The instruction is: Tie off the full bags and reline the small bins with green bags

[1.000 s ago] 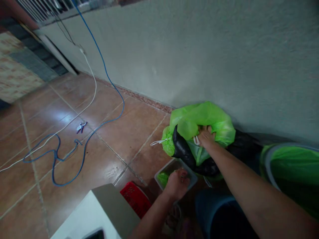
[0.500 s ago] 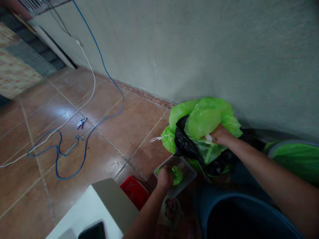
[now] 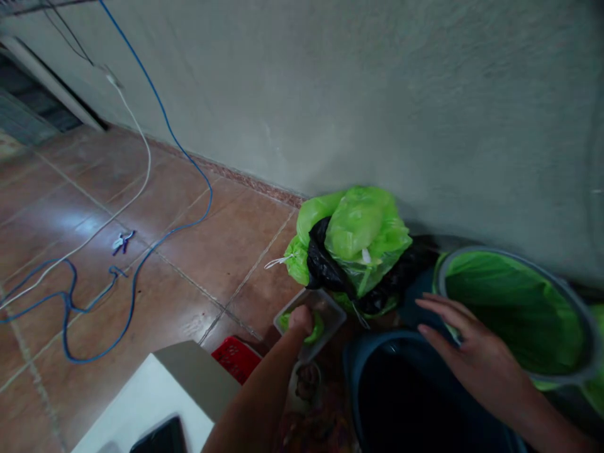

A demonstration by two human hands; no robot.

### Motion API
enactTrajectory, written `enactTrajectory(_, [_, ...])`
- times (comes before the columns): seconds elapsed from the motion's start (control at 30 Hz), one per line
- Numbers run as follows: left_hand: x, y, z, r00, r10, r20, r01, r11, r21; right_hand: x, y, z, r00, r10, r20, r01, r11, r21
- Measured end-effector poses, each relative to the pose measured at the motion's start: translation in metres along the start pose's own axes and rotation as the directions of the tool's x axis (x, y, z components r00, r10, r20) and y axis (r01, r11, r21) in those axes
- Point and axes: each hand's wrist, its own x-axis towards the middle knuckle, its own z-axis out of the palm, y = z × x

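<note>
My left hand (image 3: pixel 301 319) is closed on a crumpled green plastic bag (image 3: pixel 315 328) inside a clear plastic container (image 3: pixel 331 314) on the floor. Fingers stretched and apart, my right hand (image 3: pixel 472 349) hangs above the dark blue bin (image 3: pixel 372 343) with nothing in it. To its right stands a grey-rimmed bin (image 3: pixel 512 250) lined with green plastic. Against the wall rests a heap of filled green bags (image 3: pixel 363 220), with black plastic (image 3: pixel 325 258) wrapped among them and a white tie sticking out on the left.
A white box-like surface (image 3: pixel 141 402) carrying a black phone (image 3: pixel 163 437) is at the lower left, beside a red basket (image 3: pixel 236 358). Across the tiled floor run a blue cable (image 3: pixel 134 296) and a white cable (image 3: pixel 120 217), near some clips (image 3: pixel 123 242).
My right hand has let go of the green bag heap and drawn back right, over the bins. My left hand stays in the container. The view has turned to the right.
</note>
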Motion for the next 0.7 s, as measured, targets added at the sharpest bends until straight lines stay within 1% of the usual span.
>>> enactTrajectory(0.07, [-0.012, 0.014, -0.025, 1.000, 0.010, -0.018, -0.009, 0.998, 0.065, -0.022, -0.008, -0.012, 1.000, -0.023, 0.003, 0.023, 1.000, 0.002])
enactTrajectory(0.13, [-0.033, 0.036, -0.057, 0.998, 0.067, -0.012, -0.066, 0.997, 0.043, -0.040, -0.021, -0.024, 0.999, -0.040, 0.007, 0.040, 0.999, 0.008])
enactTrajectory(0.17, [-0.047, 0.049, -0.073, 0.993, 0.122, 0.010, -0.121, 0.991, -0.053, -0.048, -0.030, -0.030, 0.999, -0.050, 0.014, 0.049, 0.999, 0.016])
enactTrajectory(0.2, [-0.063, 0.064, -0.089, 0.983, 0.179, 0.037, -0.167, 0.962, -0.214, -0.056, -0.040, -0.035, 0.998, -0.063, 0.019, 0.062, 0.998, 0.029])
enactTrajectory(0.23, [-0.081, 0.078, -0.104, 0.975, 0.221, 0.037, -0.189, 0.901, -0.391, -0.063, -0.052, -0.041, 0.997, -0.077, 0.023, 0.076, 0.996, 0.043])
enactTrajectory(0.27, [-0.101, 0.093, -0.118, 0.965, 0.262, 0.027, -0.202, 0.803, -0.560, -0.069, -0.064, -0.047, 0.996, -0.088, 0.019, 0.087, 0.995, 0.054])
enactTrajectory(0.3, [-0.121, 0.108, -0.130, 0.951, 0.308, 0.026, -0.203, 0.685, -0.700, -0.076, -0.076, -0.053, 0.995, -0.097, 0.004, 0.097, 0.993, 0.063])
enactTrajectory(0.33, [-0.142, 0.122, -0.141, 0.934, 0.355, 0.026, -0.197, 0.576, -0.794, -0.082, -0.088, -0.059, 0.994, -0.103, -0.020, 0.105, 0.992, 0.069])
enactTrajectory(0.37, [-0.162, 0.135, -0.149, 0.918, 0.397, 0.012, -0.217, 0.527, -0.822, -0.088, -0.099, -0.066, 0.993, -0.107, -0.054, 0.111, 0.991, 0.073])
enactTrajectory(0.43, [-0.199, 0.158, -0.162, 0.888, 0.460, 0.009, -0.223, 0.446, -0.867, -0.102, -0.118, -0.082, 0.984, -0.108, -0.138, 0.120, 0.989, 0.083])
enactTrajectory(0.53, [-0.245, 0.184, -0.171, 0.845, 0.533, 0.043, -0.198, 0.387, -0.900, -0.128, -0.136, -0.109, 0.959, -0.074, -0.275, 0.103, 0.990, 0.095])
enactTrajectory(0.6, [-0.270, 0.195, -0.173, 0.814, 0.576, 0.072, -0.202, 0.397, -0.895, -0.146, -0.140, -0.126, 0.930, -0.040, -0.366, 0.080, 0.992, 0.096])
enactTrajectory(0.7, [-0.304, 0.200, -0.171, 0.777, 0.622, 0.095, -0.223, 0.414, -0.883, -0.170, -0.140, -0.149, 0.881, 0.032, -0.472, 0.025, 0.993, 0.114])
